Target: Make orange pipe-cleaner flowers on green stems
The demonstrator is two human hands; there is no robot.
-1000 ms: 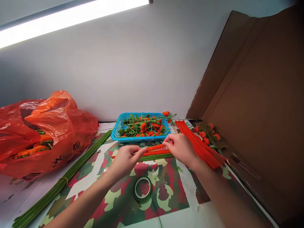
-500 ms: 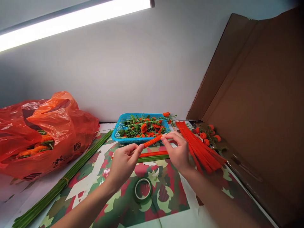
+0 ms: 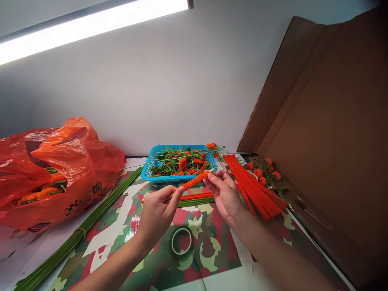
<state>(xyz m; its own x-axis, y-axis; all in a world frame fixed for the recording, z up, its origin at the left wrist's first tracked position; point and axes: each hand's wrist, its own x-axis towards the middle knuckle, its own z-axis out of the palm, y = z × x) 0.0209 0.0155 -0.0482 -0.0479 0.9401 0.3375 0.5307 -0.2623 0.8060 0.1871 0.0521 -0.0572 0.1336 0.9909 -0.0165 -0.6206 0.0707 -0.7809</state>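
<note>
An orange pipe cleaner (image 3: 195,180) is coiled tightly around a thin pale stick, whose tip shows at the upper right. My left hand (image 3: 160,205) is closed on the stick at the coil's lower left end. At the other end, the fingers of my right hand (image 3: 223,193) pinch the coil near the stick's tip. Beneath the hands lie loose orange pipe cleaners (image 3: 197,196) beside green ones (image 3: 195,201). Just behind stands a blue basket (image 3: 145,171) filled with orange flower heads and green stems.
A roll of green tape (image 3: 182,241) lies on the camouflage-patterned mat (image 3: 224,258). An orange pipe cleaner bundle (image 3: 254,186) and small orange flowers (image 3: 263,173) are at right, by a cardboard panel (image 3: 327,121). A green bundle (image 3: 100,214) and red plastic bag (image 3: 81,161) are at left.
My right hand has turned and shifted slightly down, and the pale tip of the stick now shows past the coil. My left hand has hardly moved.
</note>
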